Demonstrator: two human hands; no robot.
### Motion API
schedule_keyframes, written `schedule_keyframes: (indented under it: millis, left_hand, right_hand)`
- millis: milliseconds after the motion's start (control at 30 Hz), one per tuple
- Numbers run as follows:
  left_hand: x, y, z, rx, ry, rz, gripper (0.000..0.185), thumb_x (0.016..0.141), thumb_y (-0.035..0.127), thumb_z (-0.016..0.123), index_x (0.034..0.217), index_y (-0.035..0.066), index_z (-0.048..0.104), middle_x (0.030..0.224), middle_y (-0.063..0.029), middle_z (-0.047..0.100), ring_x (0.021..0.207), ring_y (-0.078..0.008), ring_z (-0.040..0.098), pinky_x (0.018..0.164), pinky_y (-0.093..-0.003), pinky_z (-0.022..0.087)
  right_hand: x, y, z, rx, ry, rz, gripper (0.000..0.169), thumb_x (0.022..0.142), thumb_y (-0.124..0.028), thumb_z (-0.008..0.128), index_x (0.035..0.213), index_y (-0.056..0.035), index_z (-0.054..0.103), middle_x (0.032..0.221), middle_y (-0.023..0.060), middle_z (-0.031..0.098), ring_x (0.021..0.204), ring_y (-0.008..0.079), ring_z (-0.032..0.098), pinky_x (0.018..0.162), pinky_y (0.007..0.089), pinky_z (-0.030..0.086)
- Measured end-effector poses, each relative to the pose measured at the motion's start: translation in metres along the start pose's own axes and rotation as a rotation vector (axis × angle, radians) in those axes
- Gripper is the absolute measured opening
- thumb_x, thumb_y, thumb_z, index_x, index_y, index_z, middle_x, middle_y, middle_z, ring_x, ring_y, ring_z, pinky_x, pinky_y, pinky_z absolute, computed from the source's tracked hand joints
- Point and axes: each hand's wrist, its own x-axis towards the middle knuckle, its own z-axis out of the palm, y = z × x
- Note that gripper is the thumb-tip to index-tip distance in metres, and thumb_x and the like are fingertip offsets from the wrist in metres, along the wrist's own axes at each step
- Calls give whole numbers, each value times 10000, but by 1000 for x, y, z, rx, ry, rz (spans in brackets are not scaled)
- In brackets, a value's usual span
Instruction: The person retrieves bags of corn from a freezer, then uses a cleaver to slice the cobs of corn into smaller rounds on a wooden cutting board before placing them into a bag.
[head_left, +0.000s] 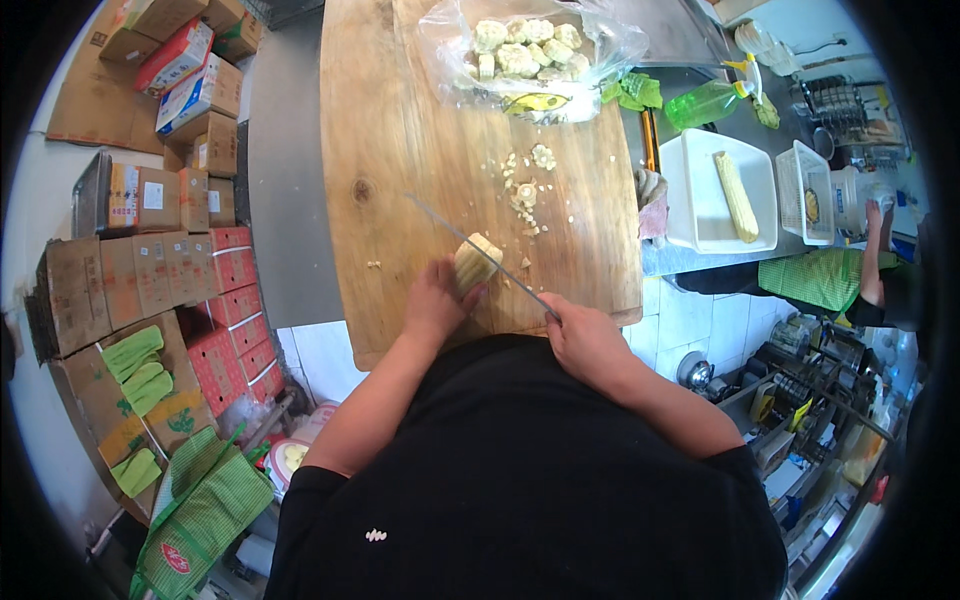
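My left hand (442, 300) grips a shortened cob of pale corn (475, 264) near the front of a wooden cutting board (405, 150). In my right hand (587, 334) is a long knife (510, 274), its blade seen edge-on and slanting across the cob's far end. Whether the edge touches the kernels I cannot tell. Loose kernels and a small corn end piece (525, 196) lie beyond the cob. At the far side of the board, a clear plastic bag (450, 82) holds several cut corn rounds (516, 58).
Right of the board stands a white tub (679, 202) with a whole corn cob (736, 196) inside. Near it are a folded cloth (651, 206), a green spray bottle (705, 103) and a white basket (804, 195). Another person's arm (871, 255) shows far right. Cardboard boxes (142, 270) are stacked left.
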Motion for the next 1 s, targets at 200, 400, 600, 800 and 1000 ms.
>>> schedule_keyframes:
  millis: [200,400,600,800,1000]
  left_hand:
    - [1,1,-1,22,-33,-44,661,800,505,661,1188,7,463,987,-181,566,908,-354,591,722,-424,517]
    - [-1,4,-2,58,15,2,653,799,505,655,1184,14,462,982,-170,570,879,-339,591,670,-421,509]
    - [-5,17,-4,61,21,13,667,801,474,649,1164,-49,449,977,-200,549,854,-365,556,727,-427,482]
    - [-8,25,1,161,27,12,660,803,452,634,1195,-49,458,1009,-178,555,878,-322,554,755,-408,460]
    - [-10,32,-3,183,26,-35,641,799,434,647,1189,-42,470,1036,-180,564,904,-314,554,777,-406,454]
  right_hand:
    - [-4,-1,0,-25,-15,0,241,899,-142,515,1130,-72,521,821,228,640,777,421,618,696,526,484]
    - [-7,-12,0,-61,-40,42,224,900,-138,510,1113,-72,516,818,229,638,766,422,617,685,528,483]
    - [-3,-24,-2,-116,-68,50,170,906,-122,493,1052,-42,521,763,242,625,723,439,606,657,529,477]
    - [24,-30,-2,-190,-132,27,160,870,-101,494,935,25,568,738,265,623,723,453,615,663,533,491]
    - [47,-12,14,-237,-151,61,183,856,-115,498,853,26,615,811,276,640,790,455,623,724,522,499]
